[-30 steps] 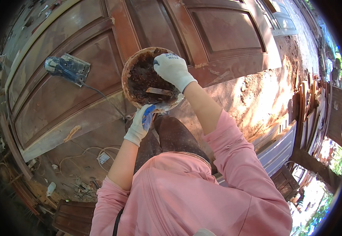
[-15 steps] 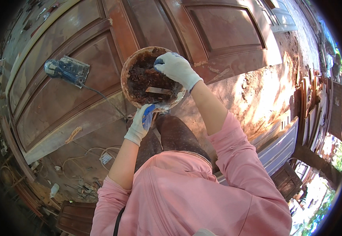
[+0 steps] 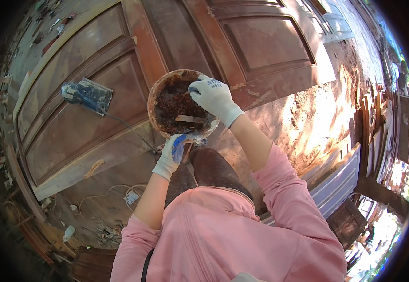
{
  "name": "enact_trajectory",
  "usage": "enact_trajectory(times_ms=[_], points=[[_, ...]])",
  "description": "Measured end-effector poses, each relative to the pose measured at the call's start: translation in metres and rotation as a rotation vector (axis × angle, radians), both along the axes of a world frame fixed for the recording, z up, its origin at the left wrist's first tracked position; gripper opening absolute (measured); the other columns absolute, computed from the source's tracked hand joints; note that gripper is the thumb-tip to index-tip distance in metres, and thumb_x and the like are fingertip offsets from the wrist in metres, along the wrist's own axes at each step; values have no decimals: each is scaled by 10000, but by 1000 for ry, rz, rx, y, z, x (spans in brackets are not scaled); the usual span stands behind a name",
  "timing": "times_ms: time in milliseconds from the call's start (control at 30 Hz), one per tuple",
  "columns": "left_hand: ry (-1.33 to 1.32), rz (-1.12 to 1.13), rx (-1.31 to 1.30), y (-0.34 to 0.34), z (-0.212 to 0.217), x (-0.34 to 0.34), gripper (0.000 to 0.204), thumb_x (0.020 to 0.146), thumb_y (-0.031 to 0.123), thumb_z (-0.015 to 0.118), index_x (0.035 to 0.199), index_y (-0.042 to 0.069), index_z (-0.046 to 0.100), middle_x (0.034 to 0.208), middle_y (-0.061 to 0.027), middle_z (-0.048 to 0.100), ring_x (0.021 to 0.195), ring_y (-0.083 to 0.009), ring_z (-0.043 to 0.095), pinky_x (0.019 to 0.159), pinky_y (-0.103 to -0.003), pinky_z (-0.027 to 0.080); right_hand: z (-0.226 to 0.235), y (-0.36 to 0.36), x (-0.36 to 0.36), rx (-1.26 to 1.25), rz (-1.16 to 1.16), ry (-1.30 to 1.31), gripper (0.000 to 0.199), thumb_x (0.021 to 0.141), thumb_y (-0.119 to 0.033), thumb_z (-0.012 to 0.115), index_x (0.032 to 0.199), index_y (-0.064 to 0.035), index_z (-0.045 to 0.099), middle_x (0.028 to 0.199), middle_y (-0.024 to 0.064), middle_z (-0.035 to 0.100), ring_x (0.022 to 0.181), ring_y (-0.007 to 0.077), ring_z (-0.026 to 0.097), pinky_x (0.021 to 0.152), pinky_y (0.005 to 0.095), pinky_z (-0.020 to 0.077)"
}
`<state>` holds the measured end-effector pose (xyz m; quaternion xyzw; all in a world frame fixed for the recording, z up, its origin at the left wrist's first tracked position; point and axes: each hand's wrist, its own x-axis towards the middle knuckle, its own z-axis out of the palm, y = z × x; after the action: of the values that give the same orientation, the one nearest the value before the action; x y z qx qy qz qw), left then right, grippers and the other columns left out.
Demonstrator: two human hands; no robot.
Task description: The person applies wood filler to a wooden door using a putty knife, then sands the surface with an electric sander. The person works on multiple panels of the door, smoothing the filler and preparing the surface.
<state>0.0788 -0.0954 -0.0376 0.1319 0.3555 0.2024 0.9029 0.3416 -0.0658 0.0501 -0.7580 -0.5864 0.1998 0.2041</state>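
Note:
A round tub (image 3: 153,111) with a crusted, pale-smeared rim is held in front of me over the edge of a brown panelled door (image 3: 120,75). Dark brown, clumpy material (image 3: 171,98) lines its inside. Across the lower part of that mass lies a flat, light-coloured strip (image 3: 190,119). My left hand (image 3: 170,152), in a white glove with blue palm coating, is closed at the tub's near rim. At the right inner side, my gloved right hand (image 3: 214,97) reaches over the rim with curled fingers; anything between them is hidden.
A blue, dusty power sander (image 3: 87,95) rests on the door, its cord (image 3: 127,123) trailing toward my legs. Cables (image 3: 91,197) and debris lie on the ground at left. Light panelled boards (image 3: 336,176) and stacked timber (image 3: 371,117) stand at right.
The tub and both hands sit slightly lower in view, and the surroundings have shifted a little too. My right hand stays at the tub's right inner side, fingers still curled.

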Motion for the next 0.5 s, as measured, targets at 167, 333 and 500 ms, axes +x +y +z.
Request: enact_trajectory(times_ms=[167,333,500], points=[[-88,-22,44,-1,10,4,239,1033,253,597,1150,83,718,1147,-40,726,1102,-171,669,987,-312,520,-3,8,-8,5,69,-60,170,932,-267,614,945,-164,749,1050,81,678,970,288,702,832,446,560],[51,48,5,-7,-1,3,253,1023,291,618,1162,99,705,1140,-19,710,1067,-144,660,958,-297,528,9,10,-8,-92,158,-42,191,923,-275,627,993,-166,768,1078,74,682,1003,298,689,859,445,553],[56,48,20,-7,0,2,247,1017,296,630,1144,99,710,1151,-23,714,1072,-144,663,955,-313,542,13,10,8,-59,88,124,205,914,-274,641,1019,-165,779,1077,73,690,1012,305,686,879,442,551]])
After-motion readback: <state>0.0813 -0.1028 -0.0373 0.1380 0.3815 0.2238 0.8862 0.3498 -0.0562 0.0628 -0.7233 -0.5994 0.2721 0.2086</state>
